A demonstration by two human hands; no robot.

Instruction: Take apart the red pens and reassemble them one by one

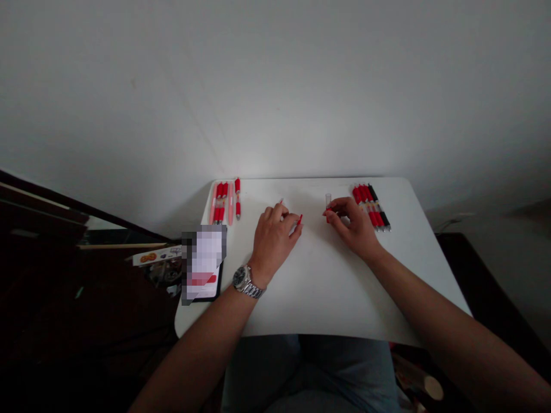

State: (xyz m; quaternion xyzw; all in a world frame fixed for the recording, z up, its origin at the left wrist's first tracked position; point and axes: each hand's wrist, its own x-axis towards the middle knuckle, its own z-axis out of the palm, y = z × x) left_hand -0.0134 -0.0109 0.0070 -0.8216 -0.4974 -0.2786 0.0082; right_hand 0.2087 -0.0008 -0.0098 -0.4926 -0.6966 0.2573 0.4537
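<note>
My left hand, with a metal watch on its wrist, is closed in a pinch over the middle of the white table. A slim red pen part sticks out at its thumb and fingertips. A small pale tip shows above the knuckles; whether it belongs to the same part I cannot tell. Across a short gap, my right hand pinches a pen barrel held upright, clear at the top and red lower down. Its lower end is hidden by the fingers.
Beside my right hand lies a row of red pens with one black pen. At the table's left are red pens, pink pieces and a lone red pen. A phone lies at the left edge; a wall stands behind.
</note>
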